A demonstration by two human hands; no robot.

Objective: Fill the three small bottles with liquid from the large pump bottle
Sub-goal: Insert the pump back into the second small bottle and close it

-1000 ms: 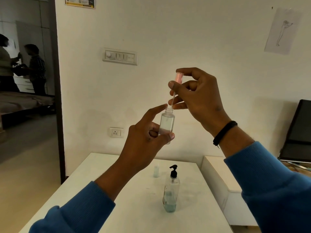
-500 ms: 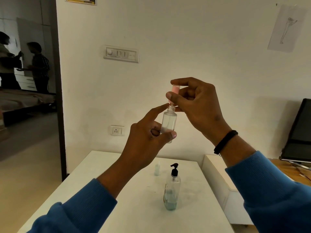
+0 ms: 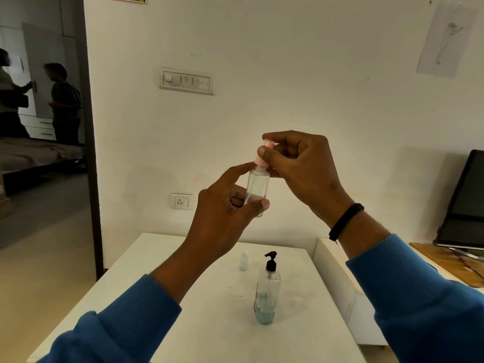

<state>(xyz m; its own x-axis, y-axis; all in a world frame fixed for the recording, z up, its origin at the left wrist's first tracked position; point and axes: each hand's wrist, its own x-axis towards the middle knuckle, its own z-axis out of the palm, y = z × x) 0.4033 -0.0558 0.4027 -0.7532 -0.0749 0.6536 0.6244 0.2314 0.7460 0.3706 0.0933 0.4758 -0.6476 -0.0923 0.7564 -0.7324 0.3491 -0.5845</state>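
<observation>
Held aloft: small clear bottle (image 3: 257, 188), upright, your left hand (image 3: 225, 213) gripping its lower body, thumb across the front. Your right hand (image 3: 301, 166) pinches the pink cap (image 3: 264, 154) at its neck. On the tabletop (image 3: 183, 310): large pump bottle (image 3: 266, 292); another small bottle (image 3: 244, 261) just behind-left.

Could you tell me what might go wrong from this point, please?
The small bottle is held in mid-air by the left hand while the right hand seats the pink cap; a crooked fit may leak. A loose grip could drop it onto the pump bottle below.
</observation>
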